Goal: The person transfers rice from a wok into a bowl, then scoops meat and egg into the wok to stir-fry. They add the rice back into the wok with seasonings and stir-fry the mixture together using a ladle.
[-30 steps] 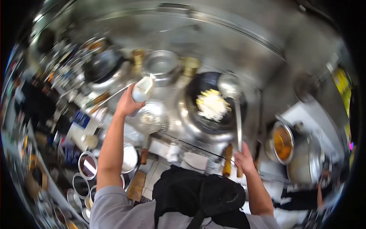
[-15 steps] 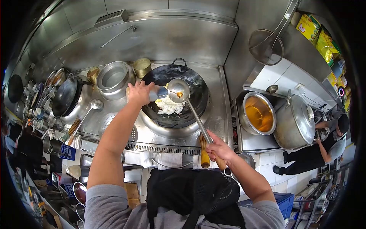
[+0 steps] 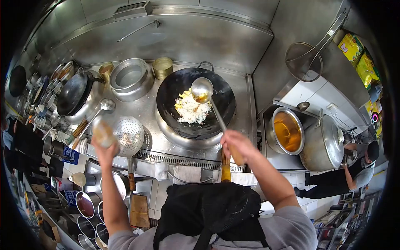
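My right hand grips the wooden handle of a ladle, whose bowl hangs over the wok with a little brown liquid in it. White rice and yellow egg-like bits lie in the black wok. To the left, clear of the wok, my left hand is wrapped round a bottle with amber-brown contents, smeared by motion. Close beside that hand lies a perforated skimmer with crumbs on it.
A nested metal pot and a tin can stand behind. Another ladle rests at left. To the right are a pot of orange oil and a large lidded pot. A co-worker stands at far right.
My left hand has carried the bottle left, from beside the ladle bowl to near the skimmer. The ladle stays over the wok, its bowl slightly shifted. The whole view has moved a little.
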`<state>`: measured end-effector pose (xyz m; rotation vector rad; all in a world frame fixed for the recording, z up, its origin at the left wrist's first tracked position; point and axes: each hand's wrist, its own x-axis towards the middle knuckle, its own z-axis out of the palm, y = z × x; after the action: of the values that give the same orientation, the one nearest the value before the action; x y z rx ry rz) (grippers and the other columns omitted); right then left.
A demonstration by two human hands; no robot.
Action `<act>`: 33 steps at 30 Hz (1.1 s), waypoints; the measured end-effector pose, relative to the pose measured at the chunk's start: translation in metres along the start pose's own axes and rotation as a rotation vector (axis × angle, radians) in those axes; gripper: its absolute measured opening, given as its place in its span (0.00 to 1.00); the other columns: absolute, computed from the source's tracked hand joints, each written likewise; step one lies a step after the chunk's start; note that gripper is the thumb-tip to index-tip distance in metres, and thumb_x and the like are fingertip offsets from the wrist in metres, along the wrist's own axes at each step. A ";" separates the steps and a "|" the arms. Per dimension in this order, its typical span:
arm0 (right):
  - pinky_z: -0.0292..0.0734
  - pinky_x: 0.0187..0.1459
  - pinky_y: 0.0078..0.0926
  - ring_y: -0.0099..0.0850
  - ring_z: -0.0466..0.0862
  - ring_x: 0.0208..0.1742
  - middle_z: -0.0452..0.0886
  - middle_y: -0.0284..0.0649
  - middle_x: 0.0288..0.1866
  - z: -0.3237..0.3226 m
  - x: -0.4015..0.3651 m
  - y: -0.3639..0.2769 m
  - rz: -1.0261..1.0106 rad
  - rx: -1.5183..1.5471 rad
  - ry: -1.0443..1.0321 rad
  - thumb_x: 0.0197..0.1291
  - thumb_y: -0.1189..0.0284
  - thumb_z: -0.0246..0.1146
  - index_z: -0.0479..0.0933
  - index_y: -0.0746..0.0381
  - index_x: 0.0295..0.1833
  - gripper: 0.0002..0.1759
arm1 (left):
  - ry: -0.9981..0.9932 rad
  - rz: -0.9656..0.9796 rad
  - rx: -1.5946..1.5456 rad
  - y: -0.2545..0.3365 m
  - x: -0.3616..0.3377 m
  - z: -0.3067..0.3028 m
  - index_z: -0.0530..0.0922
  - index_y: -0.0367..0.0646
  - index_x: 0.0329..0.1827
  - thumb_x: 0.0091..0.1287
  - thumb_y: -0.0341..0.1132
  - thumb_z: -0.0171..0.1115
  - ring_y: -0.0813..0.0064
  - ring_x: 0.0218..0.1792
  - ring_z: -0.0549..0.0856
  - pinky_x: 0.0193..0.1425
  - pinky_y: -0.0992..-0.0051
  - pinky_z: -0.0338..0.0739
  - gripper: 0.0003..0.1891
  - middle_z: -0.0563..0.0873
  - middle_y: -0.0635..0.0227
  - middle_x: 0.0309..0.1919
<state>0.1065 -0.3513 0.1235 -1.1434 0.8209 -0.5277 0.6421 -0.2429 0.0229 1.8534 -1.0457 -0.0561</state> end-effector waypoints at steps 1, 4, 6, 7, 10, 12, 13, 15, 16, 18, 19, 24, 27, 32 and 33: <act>0.78 0.27 0.30 0.30 0.79 0.26 0.72 0.35 0.29 -0.002 0.011 -0.022 -0.160 0.248 -0.169 0.69 0.54 0.62 0.74 0.56 0.52 0.18 | 0.033 -0.102 -0.030 -0.025 -0.009 -0.026 0.55 0.35 0.75 0.47 0.36 0.78 0.54 0.66 0.73 0.73 0.61 0.66 0.53 0.70 0.47 0.65; 0.83 0.37 0.33 0.32 0.81 0.33 0.73 0.35 0.32 -0.015 0.068 -0.095 -0.094 0.269 -0.327 0.65 0.40 0.60 0.67 0.55 0.54 0.30 | 0.242 -0.099 0.058 -0.129 -0.031 -0.086 0.54 0.32 0.75 0.49 0.35 0.80 0.53 0.67 0.71 0.76 0.61 0.62 0.53 0.68 0.46 0.67; 0.80 0.34 0.29 0.27 0.79 0.29 0.76 0.34 0.32 -0.029 0.112 -0.134 -0.207 -0.282 -0.053 0.68 0.50 0.64 0.68 0.58 0.58 0.26 | 0.267 -0.148 0.089 -0.156 -0.048 -0.109 0.54 0.32 0.75 0.49 0.36 0.80 0.54 0.68 0.70 0.75 0.62 0.62 0.53 0.68 0.47 0.67; 0.74 0.30 0.25 0.24 0.77 0.26 0.78 0.33 0.29 -0.011 0.124 -0.166 -0.239 -0.615 0.243 0.68 0.55 0.65 0.75 0.59 0.49 0.18 | 0.344 -0.164 0.151 -0.168 -0.057 -0.117 0.54 0.32 0.75 0.49 0.35 0.80 0.55 0.68 0.71 0.75 0.62 0.62 0.53 0.68 0.47 0.68; 0.70 0.29 0.25 0.23 0.74 0.24 0.70 0.31 0.22 0.019 0.143 -0.205 -0.523 -0.941 0.488 0.68 0.61 0.66 0.74 0.60 0.38 0.15 | 0.388 -0.210 0.105 -0.194 -0.077 -0.130 0.53 0.33 0.76 0.50 0.33 0.80 0.55 0.68 0.71 0.75 0.62 0.64 0.53 0.68 0.47 0.68; 0.70 0.29 0.24 0.23 0.74 0.24 0.72 0.32 0.22 0.050 0.139 -0.202 -0.942 -0.217 0.577 0.67 0.63 0.66 0.72 0.61 0.34 0.15 | 0.369 -0.247 -0.010 -0.212 -0.098 -0.125 0.53 0.33 0.76 0.51 0.33 0.80 0.55 0.68 0.71 0.74 0.62 0.65 0.53 0.68 0.47 0.69; 0.69 0.26 0.23 0.23 0.75 0.23 0.73 0.32 0.22 0.060 0.127 -0.193 -0.937 -0.263 0.661 0.67 0.68 0.66 0.71 0.61 0.35 0.13 | 0.344 -0.267 0.019 -0.221 -0.112 -0.120 0.53 0.33 0.76 0.52 0.33 0.80 0.54 0.67 0.72 0.73 0.61 0.66 0.52 0.68 0.46 0.69; 0.68 0.23 0.21 0.22 0.74 0.20 0.73 0.31 0.22 0.073 0.137 -0.151 -0.877 -0.353 0.777 0.67 0.69 0.66 0.70 0.60 0.38 0.11 | 0.319 -0.284 0.053 -0.235 -0.123 -0.116 0.52 0.34 0.76 0.53 0.34 0.80 0.53 0.66 0.73 0.72 0.61 0.68 0.52 0.68 0.46 0.68; 0.68 0.22 0.21 0.22 0.74 0.19 0.73 0.31 0.22 0.062 0.164 -0.115 -0.857 -0.445 0.833 0.66 0.69 0.66 0.70 0.60 0.39 0.11 | 0.318 -0.334 0.038 -0.242 -0.128 -0.115 0.52 0.33 0.76 0.54 0.35 0.80 0.53 0.66 0.74 0.71 0.61 0.69 0.52 0.68 0.45 0.68; 0.69 0.23 0.22 0.21 0.74 0.20 0.73 0.30 0.22 0.028 0.218 -0.073 -0.815 -0.449 0.700 0.65 0.66 0.68 0.70 0.59 0.39 0.13 | 0.303 -0.389 0.030 -0.242 -0.138 -0.123 0.52 0.33 0.76 0.55 0.36 0.80 0.53 0.65 0.74 0.70 0.62 0.71 0.52 0.68 0.44 0.68; 0.68 0.22 0.23 0.20 0.74 0.20 0.73 0.28 0.23 0.029 0.220 -0.097 -0.673 -0.479 0.689 0.65 0.66 0.68 0.70 0.59 0.40 0.13 | 0.294 -0.495 0.055 -0.236 -0.138 -0.128 0.52 0.32 0.76 0.55 0.37 0.80 0.53 0.65 0.75 0.70 0.61 0.71 0.52 0.69 0.43 0.68; 0.68 0.24 0.22 0.20 0.72 0.19 0.73 0.28 0.20 0.079 0.142 -0.161 -0.827 -0.166 0.642 0.66 0.63 0.68 0.72 0.60 0.27 0.18 | 0.463 -0.397 0.108 -0.132 -0.143 -0.116 0.67 0.32 0.69 0.67 0.36 0.66 0.59 0.58 0.79 0.63 0.65 0.74 0.30 0.78 0.52 0.60; 0.66 0.22 0.21 0.21 0.71 0.20 0.72 0.30 0.22 0.080 0.157 -0.114 -0.869 -0.130 0.591 0.66 0.73 0.67 0.69 0.59 0.36 0.12 | -0.065 -0.380 -0.218 -0.002 -0.136 -0.025 0.75 0.38 0.62 0.64 0.26 0.61 0.65 0.57 0.79 0.62 0.66 0.74 0.21 0.81 0.60 0.56; 0.68 0.24 0.22 0.22 0.69 0.18 0.68 0.29 0.19 0.051 0.174 -0.141 -0.853 -0.062 0.577 0.68 0.67 0.66 0.68 0.59 0.35 0.14 | -0.658 0.568 -0.414 0.184 -0.091 0.092 0.80 0.41 0.52 0.62 0.29 0.67 0.52 0.58 0.79 0.64 0.62 0.73 0.15 0.82 0.55 0.54; 0.68 0.23 0.22 0.22 0.69 0.18 0.68 0.29 0.20 0.053 0.163 -0.158 -0.918 -0.073 0.654 0.68 0.67 0.66 0.68 0.59 0.36 0.14 | -0.718 0.611 -0.414 0.205 -0.080 0.114 0.81 0.40 0.50 0.63 0.31 0.66 0.52 0.56 0.80 0.61 0.60 0.75 0.13 0.82 0.53 0.53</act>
<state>0.2530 -0.4951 0.2334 -1.4092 0.8273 -1.7071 0.4103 -0.3038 0.0872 1.0802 -1.8902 -0.5601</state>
